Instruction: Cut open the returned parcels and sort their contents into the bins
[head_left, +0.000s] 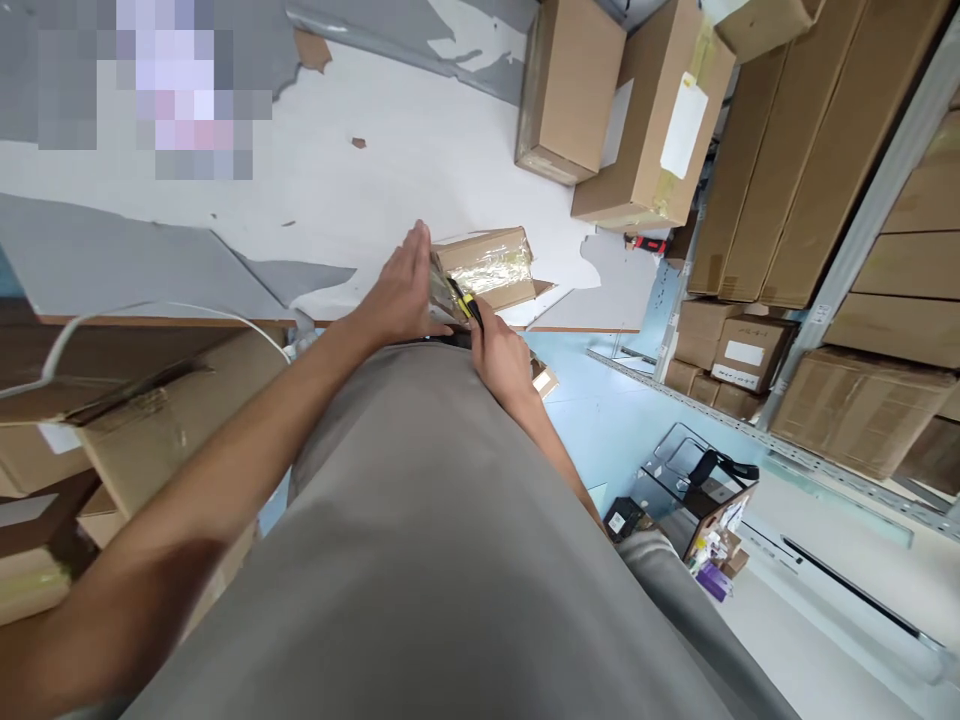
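Note:
A small cardboard box (491, 262) wrapped in shiny clear tape lies at the near edge of the white table. My left hand (405, 285) rests flat against the left end of this box, fingers stretched out and together. In my right hand (499, 350) is a yellow and black box cutter (466, 298), the fingers wrapped round its handle. Its tip points at the taped left end of the box. Whether the blade touches the tape I cannot tell.
Two larger cardboard boxes (574, 90) stand at the table's back right. A red and black tool (646, 244) lies near the right edge. Shelves of boxes (862, 400) rise on the right. An open carton (150, 420) sits below the table on the left, with a white cable (165, 306) above.

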